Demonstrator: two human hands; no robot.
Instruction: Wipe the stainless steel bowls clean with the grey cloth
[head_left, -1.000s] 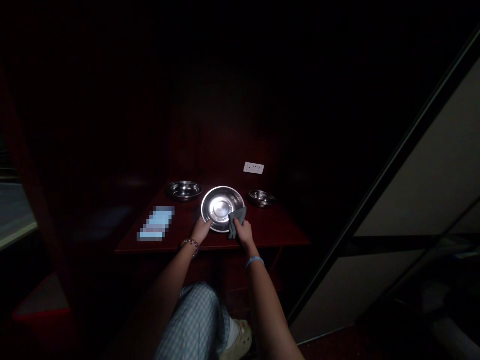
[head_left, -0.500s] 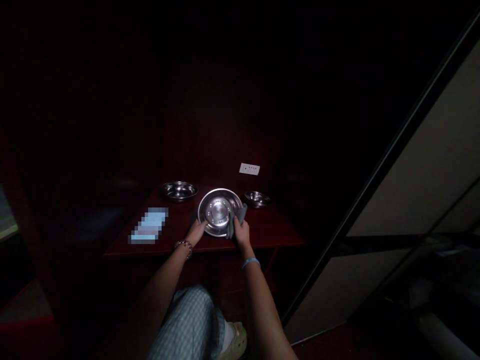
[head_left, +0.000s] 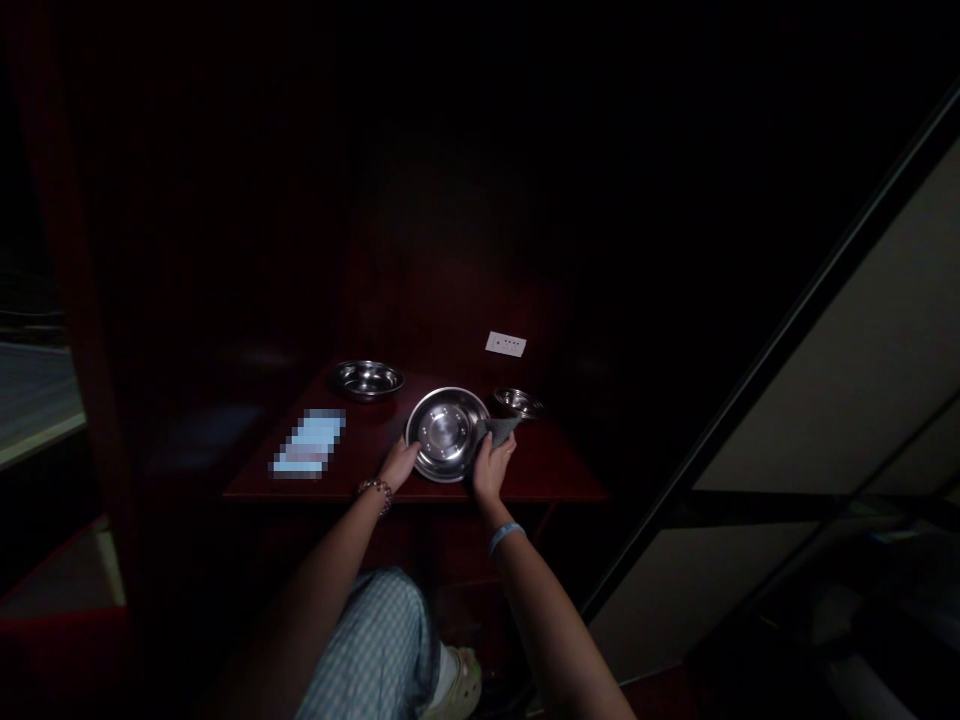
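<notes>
The tilted stainless-steel basin (head_left: 448, 432) gleams, bright dots ringing its base; the left hand (head_left: 400, 462) pinches its rim, the right hand (head_left: 492, 468) clasps a grey cloth (head_left: 501, 432) against it.

White socket plate (head_left: 505, 344) sat on the wall (head_left: 442, 310) behind the dark red table (head_left: 559, 468). Bright pixelated patch (head_left: 310, 443) lay table-left; pale panels (head_left: 832, 400) stood table-right.

The left hand (head_left: 400, 462) grips the bowl (head_left: 444, 432) at its near-left rim, left thumb (head_left: 415, 449) inside, fingers hidden. The right hand (head_left: 493, 470) closes at the bowl's near-right side, right thumb (head_left: 487, 445) pointing up. The left forearm (head_left: 337, 575) and right forearm (head_left: 547, 605) extend toward the bowl, converging.
</notes>
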